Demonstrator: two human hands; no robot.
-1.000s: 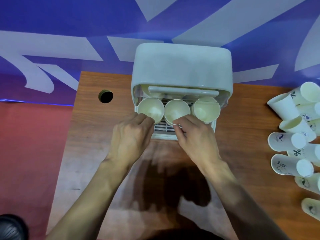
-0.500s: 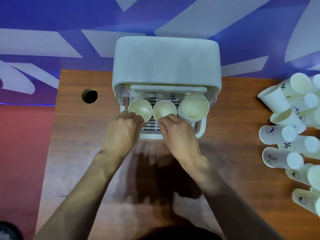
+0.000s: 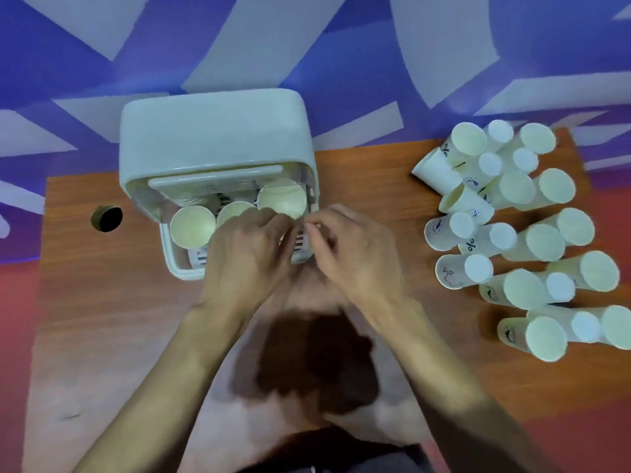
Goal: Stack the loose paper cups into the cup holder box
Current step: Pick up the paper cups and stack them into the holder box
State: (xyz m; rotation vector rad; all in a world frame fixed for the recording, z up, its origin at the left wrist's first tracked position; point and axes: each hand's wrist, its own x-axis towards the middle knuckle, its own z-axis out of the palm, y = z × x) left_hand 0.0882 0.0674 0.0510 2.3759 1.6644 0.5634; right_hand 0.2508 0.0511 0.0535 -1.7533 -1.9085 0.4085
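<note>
The white cup holder box [image 3: 211, 131] stands at the back left of the wooden table, its front open. Three stacks of paper cups show in it: a left one [image 3: 192, 227], a middle one [image 3: 234, 209] partly hidden by my knuckles, and a taller right one [image 3: 281, 196]. My left hand [image 3: 249, 254] and my right hand [image 3: 351, 254] meet at the front rim of the right stack, fingertips pinched on it. Several loose paper cups [image 3: 543, 242] lie on their sides at the right.
A round cable hole [image 3: 107, 218] sits in the table [image 3: 102, 302] left of the box. The loose cups reach the table's right edge. Behind the table is a blue and white wall. My shadow falls on the near middle.
Both hands have moved right from the left and middle stacks to the right stack. The view has turned right, so the box sits further left and more loose cups show.
</note>
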